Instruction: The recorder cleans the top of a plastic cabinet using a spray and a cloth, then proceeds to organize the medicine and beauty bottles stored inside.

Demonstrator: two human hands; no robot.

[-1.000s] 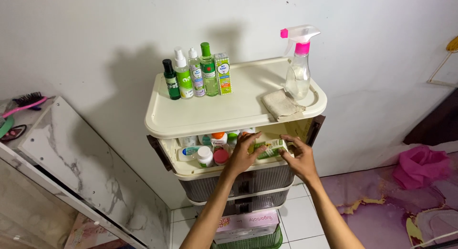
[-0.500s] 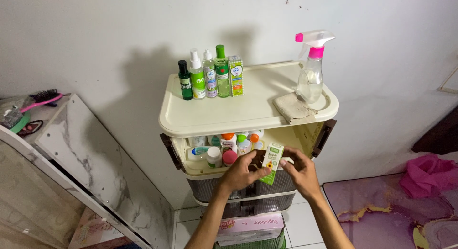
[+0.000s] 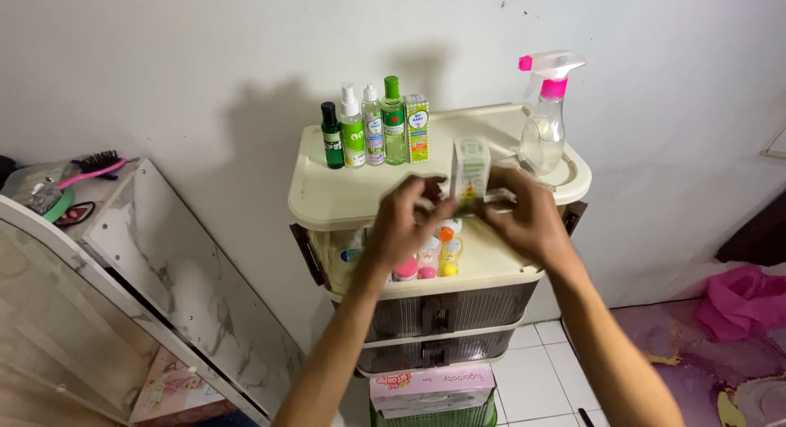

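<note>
Above the cream top [image 3: 360, 202] of the plastic drawer cabinet, both hands are holding a small green and white box [image 3: 471, 171] upright. The left hand [image 3: 399, 222] is curling its fingers against the box's lower left side, and the right hand [image 3: 524, 214] is pinching its lower right side, though motion blur is hiding the exact finger placement. The box is hovering just over the front half of the top, in front of a row of small bottles [image 3: 372, 132] standing at the back left edge. A spray bottle [image 3: 547, 120] with a pink nozzle is standing at the back right corner, near the right hand. Bare room is lying on the top between the row and the spray bottle. Below the hands, the top drawer [image 3: 483, 259] is standing open, with small containers showing inside.
</note>
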